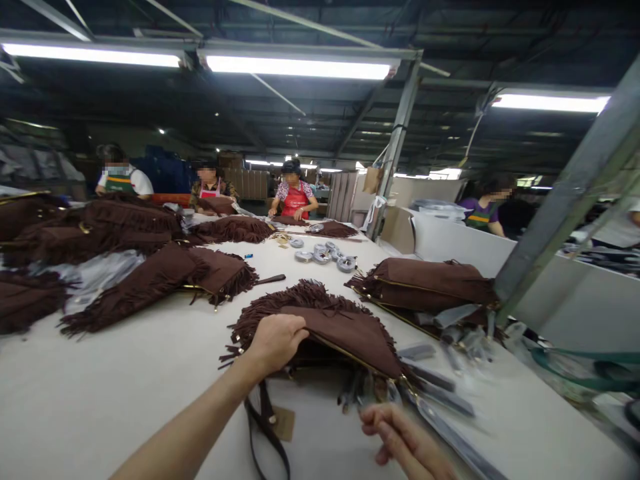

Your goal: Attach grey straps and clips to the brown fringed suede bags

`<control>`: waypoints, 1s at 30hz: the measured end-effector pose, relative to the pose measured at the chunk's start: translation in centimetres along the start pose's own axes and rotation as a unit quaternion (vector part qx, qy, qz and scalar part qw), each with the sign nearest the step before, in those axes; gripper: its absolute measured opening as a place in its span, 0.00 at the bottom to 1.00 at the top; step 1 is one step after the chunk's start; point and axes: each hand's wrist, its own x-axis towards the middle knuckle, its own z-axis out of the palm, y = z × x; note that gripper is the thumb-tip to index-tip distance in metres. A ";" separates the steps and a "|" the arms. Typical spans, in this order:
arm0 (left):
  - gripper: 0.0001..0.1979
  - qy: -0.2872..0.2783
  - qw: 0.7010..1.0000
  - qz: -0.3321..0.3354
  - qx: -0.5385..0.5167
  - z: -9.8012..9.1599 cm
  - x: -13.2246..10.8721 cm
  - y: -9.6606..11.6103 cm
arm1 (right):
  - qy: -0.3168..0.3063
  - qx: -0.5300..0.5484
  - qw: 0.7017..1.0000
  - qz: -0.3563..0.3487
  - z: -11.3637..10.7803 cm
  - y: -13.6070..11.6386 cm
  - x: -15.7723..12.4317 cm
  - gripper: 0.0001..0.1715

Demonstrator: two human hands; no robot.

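Observation:
A dark brown fringed bag lies on the white table in front of me. My left hand is closed on the upper edge of its flat panel, thumb on top, and holds the zipper side up a little. From the bag's near left hangs a dark strap beside a brown tag. My right hand is just in front of the bag, blurred, fingers loosely bent and apart with nothing visible in them. Close to it are plastic-wrapped strap pieces reaching out from under the bag.
More brown fringed bags are heaped on the left, and another stack is at the right. Rolled, wrapped straps lie mid-table. Co-workers stand at the far side. A metal post rises on the right.

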 end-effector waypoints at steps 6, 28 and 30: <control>0.11 -0.015 1.000 -0.006 0.003 -3.7 -1.2 -1.6 | -0.048 -0.002 0.999 -0.007 0.4 -1.9 2.9 0.27; 0.08 0.008 0.995 0.016 -0.094 -0.6 -7.4 2.5 | -0.093 0.046 0.995 0.010 -2.7 -1.5 3.3 0.24; 0.05 -0.047 0.968 -0.016 -0.245 1.6 -8.0 6.1 | -0.113 0.062 0.992 0.009 -2.6 -2.2 3.3 0.23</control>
